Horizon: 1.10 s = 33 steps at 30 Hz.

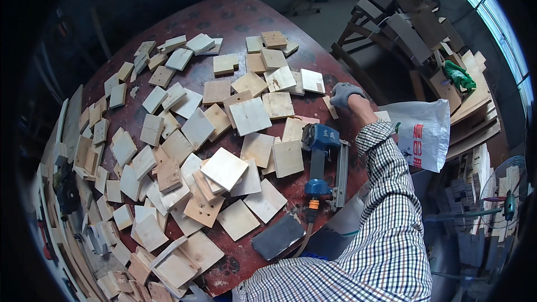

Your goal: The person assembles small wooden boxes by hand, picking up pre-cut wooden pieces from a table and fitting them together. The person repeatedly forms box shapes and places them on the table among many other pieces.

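Note:
My right hand [345,95], in a grey work glove, reaches to the right edge of the dark red table. Its fingers are curled closed around the upper end of a small wooden block [330,107], seen nearly edge-on. A whitish block [312,81] lies just left of that hand. Closer to me, a blue pneumatic nail gun [321,159] with an orange hose fitting rests on the table below my right hand. At the lower edge, a bit of grey [199,294] beside the wood pieces may be my left glove; its fingers are hidden.
Many loose wooden blocks [250,116] cover the red table [224,14], some stacked. A dark grey block [278,236] sits by the hose near me. Right of the table are a white plastic bag [430,134], a wire fan [506,207] and piled boards [475,106].

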Available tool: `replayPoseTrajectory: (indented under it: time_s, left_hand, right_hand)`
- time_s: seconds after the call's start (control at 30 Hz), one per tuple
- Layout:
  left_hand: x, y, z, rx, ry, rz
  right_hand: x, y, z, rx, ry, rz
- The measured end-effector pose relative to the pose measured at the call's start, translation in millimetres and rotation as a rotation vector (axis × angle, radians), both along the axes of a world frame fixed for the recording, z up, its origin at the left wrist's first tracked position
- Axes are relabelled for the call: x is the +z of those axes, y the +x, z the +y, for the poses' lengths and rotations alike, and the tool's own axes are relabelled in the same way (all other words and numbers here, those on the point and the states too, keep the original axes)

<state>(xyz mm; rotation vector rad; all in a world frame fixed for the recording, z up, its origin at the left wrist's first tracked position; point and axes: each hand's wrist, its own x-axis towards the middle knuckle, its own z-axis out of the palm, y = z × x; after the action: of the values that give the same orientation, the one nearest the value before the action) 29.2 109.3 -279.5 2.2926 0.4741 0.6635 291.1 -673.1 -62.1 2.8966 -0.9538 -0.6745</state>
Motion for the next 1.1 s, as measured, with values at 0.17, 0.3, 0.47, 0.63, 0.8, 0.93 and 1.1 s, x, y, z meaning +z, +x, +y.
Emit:
replayPoseTrajectory:
  time_s: [0.17,0.3,0.47,0.63,0.8,0.93,1.1]
  left_hand:
    - [1,-1,1,0.015,-0.036,0.0]
    - [3,-2,1,0.009,-0.053,-0.001]
    - [1,-2,2,0.013,-0.081,0.004]
    - [-1,-3,2,0.01,-0.116,0.014]
    - [0,-4,4,0.009,-0.151,0.019]
    - [3,-1,8,0.0,-0.203,0.028]
    - [8,-1,4,-0.003,-0.071,-0.021]
  right_hand:
    - [-5,57,55,0.343,-0.023,-0.464]
    - [-15,96,82,0.467,-0.094,-0.199]
    - [-6,87,76,0.633,-0.037,-0.256]
    - [-11,68,42,0.501,0.322,-0.762]
    - [6,59,40,0.105,0.709,-0.933]
    - [3,58,28,-0.078,0.968,-0.943]
    - [2,58,49,-0.057,1.263,-0.915]
